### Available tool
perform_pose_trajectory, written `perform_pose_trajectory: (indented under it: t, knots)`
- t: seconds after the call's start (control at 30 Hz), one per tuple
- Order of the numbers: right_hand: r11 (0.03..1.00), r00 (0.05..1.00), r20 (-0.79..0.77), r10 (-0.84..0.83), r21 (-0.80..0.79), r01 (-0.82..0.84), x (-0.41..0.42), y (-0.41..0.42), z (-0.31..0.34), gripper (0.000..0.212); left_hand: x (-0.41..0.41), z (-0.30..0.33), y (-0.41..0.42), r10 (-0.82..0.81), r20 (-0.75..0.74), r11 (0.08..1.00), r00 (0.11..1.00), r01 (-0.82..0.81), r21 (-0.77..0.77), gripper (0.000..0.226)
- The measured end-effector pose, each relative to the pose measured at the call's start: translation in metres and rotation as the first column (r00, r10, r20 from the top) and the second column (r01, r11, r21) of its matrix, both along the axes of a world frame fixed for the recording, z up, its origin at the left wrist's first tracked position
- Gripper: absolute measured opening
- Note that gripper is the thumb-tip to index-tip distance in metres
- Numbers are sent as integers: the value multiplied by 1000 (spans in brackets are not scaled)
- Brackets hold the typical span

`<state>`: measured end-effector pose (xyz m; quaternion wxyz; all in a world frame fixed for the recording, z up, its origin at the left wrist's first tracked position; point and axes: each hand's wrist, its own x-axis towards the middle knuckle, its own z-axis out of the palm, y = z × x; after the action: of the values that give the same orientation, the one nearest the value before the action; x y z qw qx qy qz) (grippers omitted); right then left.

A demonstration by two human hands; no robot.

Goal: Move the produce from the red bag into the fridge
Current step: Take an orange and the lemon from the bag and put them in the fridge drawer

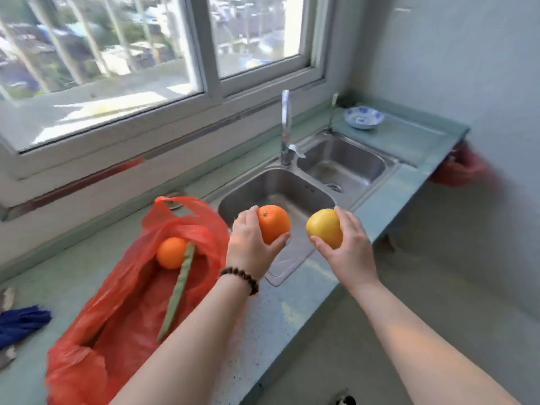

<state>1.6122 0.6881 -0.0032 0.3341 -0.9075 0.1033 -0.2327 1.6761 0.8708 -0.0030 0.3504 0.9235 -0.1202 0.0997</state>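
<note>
- Left hand (253, 244): fingers curled round an orange (273, 228), thumb under, fingertips over the top. Stem end faces the camera. Held in the air above the near basin of the sink (292, 185). Dark bead bracelet (241, 278) on that wrist.
- Right hand (349, 248): closed round a yellow fruit (323, 227), thumb below, fingers wrapped over the far side. Also in the air, over the sink's near right edge.
- The two fruits sit side by side, near each other, not touching.
- Red bag (117, 311): thin plastic, lying open on the green counter (280, 317) just left of the left forearm. One handle loop stands up at the back.
- Inside the bag: a second orange (171, 252) at the far end, and a long green bean pod (178, 290) lying lengthwise, its top end beside that orange.
- Faucet (285, 127) stands behind the sink, between the two basins.
- Blue-and-white bowl (363, 117) on the counter beyond the far basin.
- Blue cloth (22, 323) at the left edge of the counter.
- Window (131, 54) behind the counter.
- Something red below the counter's far right end; blurred, cannot tell what.
- No fridge in view.
</note>
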Motion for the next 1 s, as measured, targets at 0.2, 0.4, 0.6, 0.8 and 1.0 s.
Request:
perform_pose_trajectory:
  t: [0.2,0.4,0.6,0.8,1.0]
  knots:
    - [959,960,3,-281,32,281,-81,-100,-1,75,-33,-1,-129,-296,-27,955,955,296,-10,81]
    - [833,832,28,-554,34,553,-189,-212,-1,73,-102,1,-282,-577,-36,816,816,578,1,81]
    - [658,657,29,-753,35,752,-308,-326,-1,73,-196,6,-439,-762,-16,648,648,762,11,81]
    - [466,464,60,-884,29,884,-430,-421,9,72,-307,14,-571,-889,5,457,457,889,3,79]
    - [272,267,112,-957,26,962,-532,-476,21,71,-405,26,-664,-965,18,263,263,965,-5,77]
